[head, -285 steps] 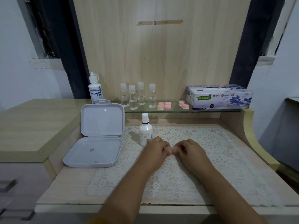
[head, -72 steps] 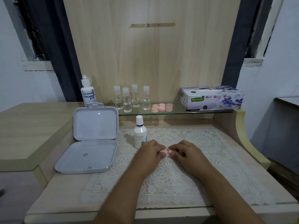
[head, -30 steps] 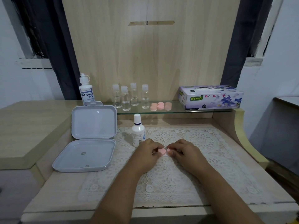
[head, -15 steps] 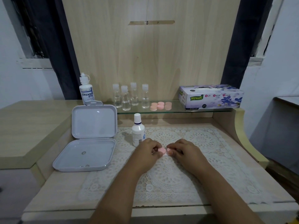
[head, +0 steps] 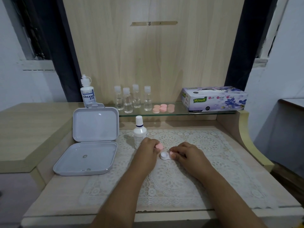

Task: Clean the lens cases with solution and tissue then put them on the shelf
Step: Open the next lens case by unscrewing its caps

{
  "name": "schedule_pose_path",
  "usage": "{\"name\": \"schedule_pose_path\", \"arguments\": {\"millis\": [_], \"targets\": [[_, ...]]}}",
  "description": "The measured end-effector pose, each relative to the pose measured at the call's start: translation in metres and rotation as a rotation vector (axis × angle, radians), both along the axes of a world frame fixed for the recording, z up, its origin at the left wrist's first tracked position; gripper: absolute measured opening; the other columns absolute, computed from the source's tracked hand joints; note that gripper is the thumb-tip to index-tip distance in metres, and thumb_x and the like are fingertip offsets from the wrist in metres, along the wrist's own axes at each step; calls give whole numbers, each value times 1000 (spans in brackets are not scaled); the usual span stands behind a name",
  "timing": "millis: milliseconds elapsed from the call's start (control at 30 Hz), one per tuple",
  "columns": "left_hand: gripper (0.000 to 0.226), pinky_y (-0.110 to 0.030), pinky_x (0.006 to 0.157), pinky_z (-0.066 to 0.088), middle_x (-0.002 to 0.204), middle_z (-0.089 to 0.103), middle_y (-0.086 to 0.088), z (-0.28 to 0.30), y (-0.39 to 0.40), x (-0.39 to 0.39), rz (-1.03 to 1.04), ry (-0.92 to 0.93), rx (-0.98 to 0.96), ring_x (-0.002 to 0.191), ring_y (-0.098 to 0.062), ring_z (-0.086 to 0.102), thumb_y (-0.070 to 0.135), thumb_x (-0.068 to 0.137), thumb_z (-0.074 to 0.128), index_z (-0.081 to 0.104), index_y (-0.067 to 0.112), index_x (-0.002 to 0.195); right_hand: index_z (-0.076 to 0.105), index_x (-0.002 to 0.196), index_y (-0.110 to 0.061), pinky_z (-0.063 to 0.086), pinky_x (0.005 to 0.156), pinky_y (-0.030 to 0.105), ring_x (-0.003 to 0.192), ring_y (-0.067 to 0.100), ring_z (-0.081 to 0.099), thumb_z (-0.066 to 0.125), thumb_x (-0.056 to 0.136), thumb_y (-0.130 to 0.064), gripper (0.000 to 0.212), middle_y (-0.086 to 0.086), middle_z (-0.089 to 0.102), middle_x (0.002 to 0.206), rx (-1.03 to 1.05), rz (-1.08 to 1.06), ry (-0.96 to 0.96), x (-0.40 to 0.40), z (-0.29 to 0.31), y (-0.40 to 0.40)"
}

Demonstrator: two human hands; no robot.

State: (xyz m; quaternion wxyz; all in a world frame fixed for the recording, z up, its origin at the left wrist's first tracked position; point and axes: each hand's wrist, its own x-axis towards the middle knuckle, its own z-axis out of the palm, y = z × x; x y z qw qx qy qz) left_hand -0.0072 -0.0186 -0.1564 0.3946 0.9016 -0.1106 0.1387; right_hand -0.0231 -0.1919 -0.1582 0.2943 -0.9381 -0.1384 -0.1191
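Note:
A white lens case (head: 165,156) lies on the lace mat between my hands, its left well uncovered. My left hand (head: 148,149) pinches the pink cap (head: 159,146) lifted off that well. My right hand (head: 187,154) grips the case's right side, where a second pink cap (head: 171,153) sits. A white solution bottle (head: 139,131) stands upright just behind my left hand. Pink lens cases (head: 162,108) rest on the glass shelf (head: 181,111). The tissue box (head: 214,98) stands at the shelf's right end.
An open white hinged box (head: 88,145) lies at the left of the mat. Several small clear bottles (head: 132,99) and a Dream Eye bottle (head: 88,92) stand at the back. A raised wooden ledge (head: 29,132) flanks the left, a curved wooden side (head: 243,129) the right.
My left hand has taken the pink cap off the case and drawn it up and to the left, baring the white well. My right hand still holds the case's other side.

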Motion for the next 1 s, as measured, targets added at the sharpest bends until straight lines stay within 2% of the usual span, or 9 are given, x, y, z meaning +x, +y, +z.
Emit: {"name": "schedule_pose_path", "arguments": {"millis": [100, 233, 300, 433, 600, 700, 833, 933, 1000], "targets": [[23, -23, 85, 39, 109, 54, -6, -1, -3, 3, 16, 1, 50, 97, -16, 52, 13, 95, 52, 61, 9, 116, 68, 114, -33, 43, 89, 30, 99, 5, 51, 57, 92, -40, 26, -13, 59, 104, 10, 0, -6, 0, 0, 0], [15, -33, 84, 49, 101, 64, -4, -2, -5, 5, 44, 44, 34, 89, -16, 58, 14, 92, 56, 63, 13, 105, 67, 115, -34, 43, 89, 29, 98, 4, 50, 56, 92, -41, 26, -14, 59, 106, 8, -2, -6, 1, -1, 0], [20, -34, 90, 49, 107, 67, -4, -2, -5, 4, 34, 59, 26, 96, -17, 60, 14, 92, 55, 65, 14, 110, 67, 115, -33, 43, 90, 30, 98, 5, 50, 57, 92, -40, 26, -14, 59, 106, 8, -4, -10, 1, -1, -1], [33, -24, 102, 40, 126, 61, -3, -3, -2, 1, 3, 48, 40, 116, -15, 55, 7, 96, 46, 61, 14, 125, 67, 116, -34, 43, 90, 30, 99, 5, 50, 56, 93, -39, 26, -14, 58, 105, 4, -2, -13, 1, -2, -1], [32, -22, 84, 46, 107, 65, -4, 1, 1, 0, 87, 70, 52, 94, -13, 57, -4, 90, 42, 68, 11, 100, 66, 117, -34, 43, 88, 30, 99, 5, 50, 55, 93, -38, 26, -12, 59, 106, -25, 0, -20, 2, -1, -1], [36, -22, 90, 44, 118, 64, -2, 4, 0, 6, 13, 172, 182, 104, -18, 58, -3, 90, 47, 67, 11, 116, 66, 117, -34, 42, 88, 29, 99, 6, 51, 55, 94, -38, 26, -13, 59, 106, -23, -1, -22, 1, -1, -1], [32, -23, 90, 42, 114, 63, -5, 7, 0, 0, 18, 134, 110, 104, -18, 57, -3, 91, 46, 68, 7, 111, 66, 118, -32, 42, 89, 30, 99, 6, 50, 55, 94, -36, 27, -12, 59, 106, -16, -6, -21, 1, -1, -1], [27, -20, 78, 43, 98, 63, -7, 9, 4, -12, -71, 109, 34, 90, -14, 56, -2, 85, 49, 72, 6, 96, 66, 118, -32, 43, 89, 33, 98, 7, 51, 55, 94, -36, 27, -12, 60, 105, -13, -10, -26, 0, -1, -1], [17, -14, 71, 40, 93, 58, 2, 12, 5, -17, -138, 109, 2, 82, -5, 52, 8, 82, 59, 72, 14, 91, 66, 118, -32, 44, 89, 33, 97, 6, 51, 55, 94, -36, 27, -12, 60, 104, -10, -14, -32, -1, -1, 0]]}}
